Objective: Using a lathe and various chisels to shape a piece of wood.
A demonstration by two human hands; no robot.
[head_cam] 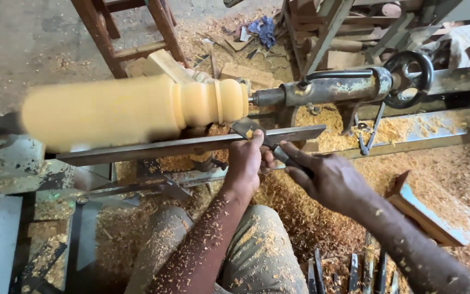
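A pale yellow wooden workpiece (pixel 126 109) spins blurred on a lathe, with turned rings near its right end. A long metal tool rest (pixel 186 146) runs in front of it. A flat chisel (pixel 248 129) lies across the rest, its blade at the right end of the wood. My left hand (pixel 246 160) presses the blade down on the rest. My right hand (pixel 327 177) grips the chisel's dark handle behind it.
The rusty tailstock (pixel 335 87) with a black handwheel (pixel 408 79) holds the wood's right end. Sawdust covers the lathe bed and floor. Several chisels (pixel 354 269) lie by my right knee. A wooden stool (pixel 131 32) and scrap timber stand behind the lathe.
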